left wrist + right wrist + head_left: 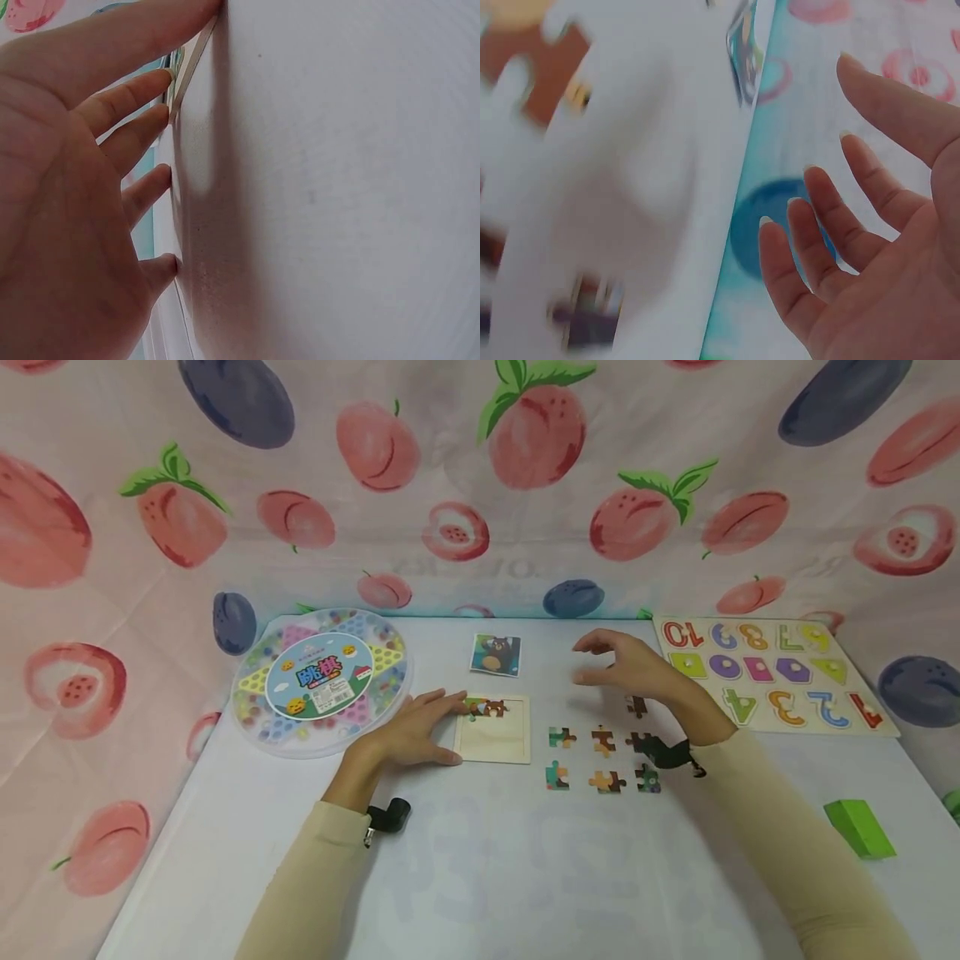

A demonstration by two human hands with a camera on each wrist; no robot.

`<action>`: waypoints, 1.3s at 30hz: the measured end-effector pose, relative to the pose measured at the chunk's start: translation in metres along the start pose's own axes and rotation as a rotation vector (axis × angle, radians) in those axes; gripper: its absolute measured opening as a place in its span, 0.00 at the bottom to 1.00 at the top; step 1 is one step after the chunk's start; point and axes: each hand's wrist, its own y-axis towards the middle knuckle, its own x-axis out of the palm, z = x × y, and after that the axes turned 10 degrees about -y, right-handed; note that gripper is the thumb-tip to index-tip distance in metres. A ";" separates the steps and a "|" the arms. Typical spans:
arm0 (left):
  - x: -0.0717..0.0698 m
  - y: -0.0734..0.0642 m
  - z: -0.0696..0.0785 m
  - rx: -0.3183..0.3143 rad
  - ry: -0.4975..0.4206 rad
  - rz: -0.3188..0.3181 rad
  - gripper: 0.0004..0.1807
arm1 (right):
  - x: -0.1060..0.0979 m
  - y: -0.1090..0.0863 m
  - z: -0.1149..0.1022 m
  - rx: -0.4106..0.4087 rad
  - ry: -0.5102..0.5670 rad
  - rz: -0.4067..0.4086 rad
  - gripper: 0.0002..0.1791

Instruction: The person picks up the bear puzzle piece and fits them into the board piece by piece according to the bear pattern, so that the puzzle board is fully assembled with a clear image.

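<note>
Tray [495,742]: pale, square, lay flat on the white table [465,902] between the hands; a few joined puzzle pieces [489,707] sat along its far edge.

Left hand [412,727]: at the tray's left side, fingers extended and spread, not clenched; index finger at the far left corner, thumb touching the near left corner.

Right hand [637,670]: raised above the table, fingers released, parted and loosely bent.

Loose pieces [603,740]: seven in view, brown, orange and green, set out in rows right of the tray; one partly hidden by the black strap [663,752] at the right wrist, another just below the right hand.

Card [496,655]: bear picture, beyond the tray.

Game box [251,710]: round, clear, with oval label, left of the tray.

Number board [765,672]: digits inverted, at far right, partly behind the right arm.

Block [860,829]: green, right of the beige right sleeve [795,835].

Cloth [517,527]: fruit-printed, hung behind the table.
</note>
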 end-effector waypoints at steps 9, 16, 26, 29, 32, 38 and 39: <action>-0.001 -0.001 0.001 0.029 -0.010 0.008 0.40 | -0.018 -0.028 0.034 0.077 0.034 0.039 0.33; 0.000 -0.003 0.000 0.020 -0.020 0.009 0.39 | -0.010 -0.039 0.051 0.154 0.066 0.013 0.35; 0.000 -0.002 -0.001 0.019 -0.029 0.007 0.40 | 0.006 -0.046 0.057 0.250 0.066 -0.028 0.36; 0.000 -0.002 -0.001 0.018 -0.025 0.007 0.39 | 0.010 -0.048 0.058 0.245 0.061 -0.024 0.36; 0.000 -0.002 -0.001 0.014 -0.020 0.008 0.39 | 0.013 -0.050 0.059 0.249 0.049 -0.012 0.36; 0.000 -0.002 -0.002 0.015 -0.016 0.008 0.39 | 0.017 -0.053 0.058 0.272 0.015 0.015 0.31; 0.000 -0.002 -0.002 0.016 -0.017 0.007 0.39 | 0.018 -0.053 0.058 0.277 0.010 0.021 0.31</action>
